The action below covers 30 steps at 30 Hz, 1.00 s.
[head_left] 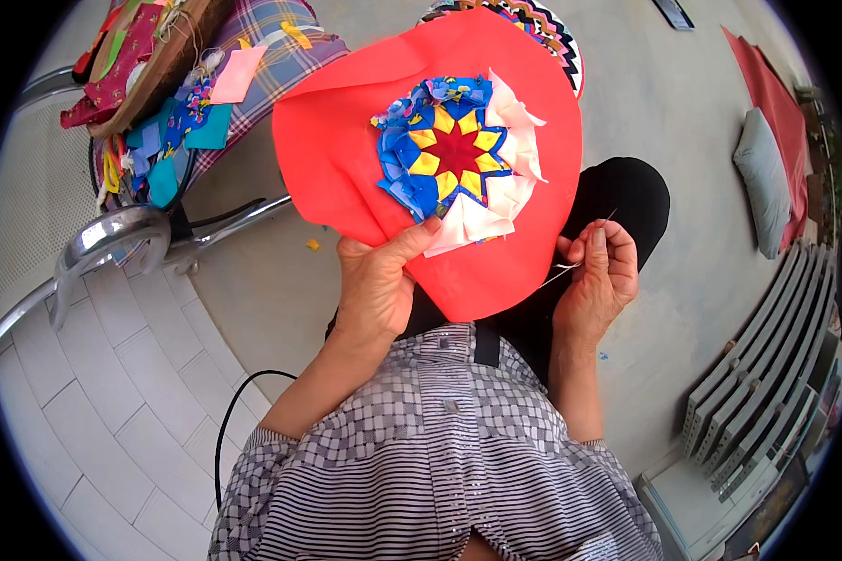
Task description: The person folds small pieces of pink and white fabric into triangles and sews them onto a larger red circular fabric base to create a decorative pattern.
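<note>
A round piece of red fabric [330, 161] spreads over my lap. At its middle is a star of folded patches, dark red and yellow in the centre [456, 153], ringed by blue patches [400, 158] on the left and pale pink folded patches [516, 144] on the right. My left hand [382, 280] grips the lower left of the red fabric, its thumb on top at the lowest pink patch. To the right of the fabric, my right hand [600, 270] pinches a thin sewing needle [610, 216]. White thread [558, 273] runs from that hand toward the fabric.
A perforated metal bench [42, 189] with a chrome armrest [112, 228] stands at left. Plaid cloth, coloured fabric scraps [161, 182] and a wooden piece [175, 63] lie on it. At right are a grey cushion [763, 182], stacked metal slats [758, 372] and a phone [672, 14].
</note>
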### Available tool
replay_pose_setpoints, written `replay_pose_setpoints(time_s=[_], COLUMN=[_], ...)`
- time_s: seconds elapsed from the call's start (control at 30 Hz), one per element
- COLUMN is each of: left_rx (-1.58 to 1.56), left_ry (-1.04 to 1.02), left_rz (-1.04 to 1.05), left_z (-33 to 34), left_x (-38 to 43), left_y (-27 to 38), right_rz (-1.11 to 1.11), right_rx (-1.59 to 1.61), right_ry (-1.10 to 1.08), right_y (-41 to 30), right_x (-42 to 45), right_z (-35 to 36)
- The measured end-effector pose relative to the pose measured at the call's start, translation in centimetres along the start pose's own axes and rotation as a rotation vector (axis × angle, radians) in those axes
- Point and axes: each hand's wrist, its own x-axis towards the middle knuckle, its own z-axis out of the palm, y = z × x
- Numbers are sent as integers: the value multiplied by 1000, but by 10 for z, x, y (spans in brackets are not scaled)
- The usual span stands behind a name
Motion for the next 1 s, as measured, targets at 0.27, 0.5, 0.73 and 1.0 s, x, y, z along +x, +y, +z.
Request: replay_pose_setpoints(time_s=[0.27, 0.5, 0.73, 1.0], left_rx=[-171, 71, 127, 103], left_ry=[-53, -58, -116, -38], left_rz=[-46, 31, -70, 6], left_z=[17, 13, 9, 7], left_x=[-6, -9, -11, -5], left_y=[4, -3, 5, 4], right_rz=[975, 696, 637, 621], right_rx=[400, 285, 234, 173], right_ry=[2, -307, -341, -379], right_y=[14, 50, 52, 33], right_x=[-41, -40, -34, -46], right_z=[10, 13, 9, -11])
